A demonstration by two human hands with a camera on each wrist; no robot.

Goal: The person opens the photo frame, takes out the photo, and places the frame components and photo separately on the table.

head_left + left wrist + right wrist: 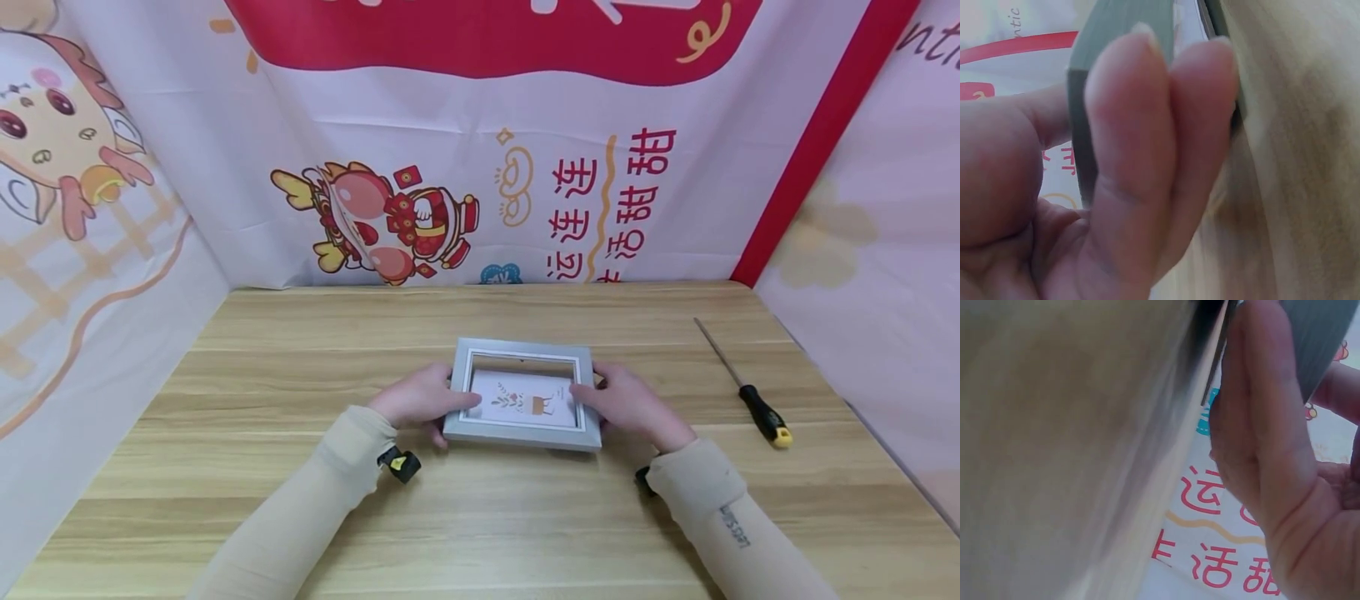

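Note:
A grey picture frame with a white inner edge is held just over the wooden table. Inside its opening, a white card with a deer drawing sits low, and a gap shows along the top. My left hand grips the frame's left side, thumb over the front edge. On the right side, my right hand grips it the same way. In the left wrist view, two fingers lie against the frame's outer side. The right wrist view shows fingers behind the frame's edge.
A screwdriver with a black and yellow handle lies on the table at the right. Printed cloth hangs behind the table and along both sides.

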